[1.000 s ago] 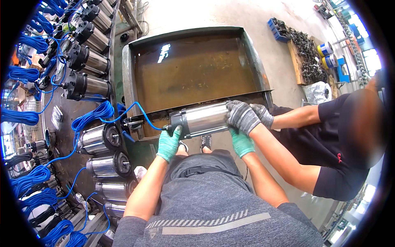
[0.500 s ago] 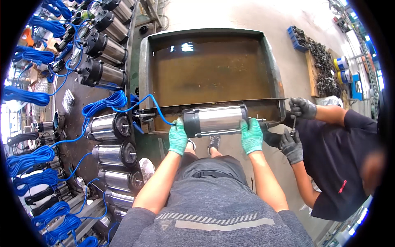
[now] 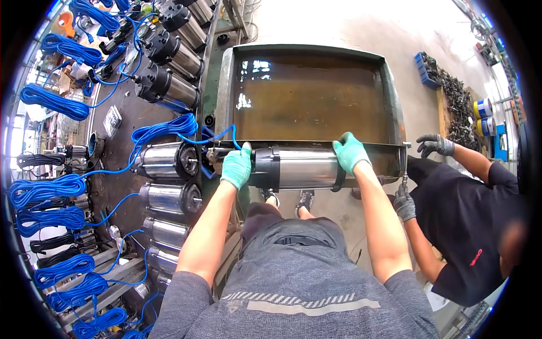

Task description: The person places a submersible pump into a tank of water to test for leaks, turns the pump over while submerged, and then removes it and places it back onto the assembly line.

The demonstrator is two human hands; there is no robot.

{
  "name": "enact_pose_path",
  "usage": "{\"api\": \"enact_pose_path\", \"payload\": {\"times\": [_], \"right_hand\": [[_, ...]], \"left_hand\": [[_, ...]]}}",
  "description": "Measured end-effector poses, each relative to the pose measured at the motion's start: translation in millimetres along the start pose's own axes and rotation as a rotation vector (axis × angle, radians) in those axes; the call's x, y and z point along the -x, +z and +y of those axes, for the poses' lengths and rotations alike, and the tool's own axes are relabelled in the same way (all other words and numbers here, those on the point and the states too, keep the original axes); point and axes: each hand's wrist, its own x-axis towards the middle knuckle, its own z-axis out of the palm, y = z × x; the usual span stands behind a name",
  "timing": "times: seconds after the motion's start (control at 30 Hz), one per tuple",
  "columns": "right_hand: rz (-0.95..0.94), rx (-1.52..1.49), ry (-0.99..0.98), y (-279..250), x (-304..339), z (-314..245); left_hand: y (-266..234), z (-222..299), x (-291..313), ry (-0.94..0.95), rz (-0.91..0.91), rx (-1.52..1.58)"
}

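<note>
A steel-bodied pump (image 3: 307, 168) with black ends lies crosswise before me, along the near side of a water-filled metal tank. My left hand (image 3: 236, 168), in a green glove, is closed round its black left end, where the blue cable (image 3: 234, 135) comes in. My right hand (image 3: 350, 153), gloved alike, grips the far edge of the pump near its right end; part of those fingers is hidden behind it. From the left end the cable runs up and over to a blue coil on the bench.
The tank (image 3: 397, 93) holds brownish water. Several steel pumps (image 3: 169, 198) and blue cable coils (image 3: 48, 192) stand on the left bench (image 3: 116, 150). At right, a co-worker's gloved hand (image 3: 404, 204) holds a metal tool at the tank's corner. Beyond lies a pallet of dark parts (image 3: 454, 93).
My right hand has moved from the pump's near right side to its far edge. The co-worker's far hand has come off the tool and opened. The whole view has shifted.
</note>
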Motion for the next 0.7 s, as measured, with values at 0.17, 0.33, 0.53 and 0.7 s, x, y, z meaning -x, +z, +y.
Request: {"api": "enact_pose_path", "payload": {"times": [0.17,0.33,0.53,0.7], "right_hand": [[-0.089,0.235,-0.008,-1,-14,-36],[0.109,0.164,0.028,10,3,-21],[0.284,0.183,-0.097,14,37,-32],[0.521,0.178,-0.457,47,48,-24]], "left_hand": [[34,-11,-17,-0.608,-0.096,0.649],[25,-14,13,-0.446,0.013,1.073],[-31,-55,35,-0.307,0.347,0.201],[-29,-84,3,-0.4,-0.039,0.319]]}}
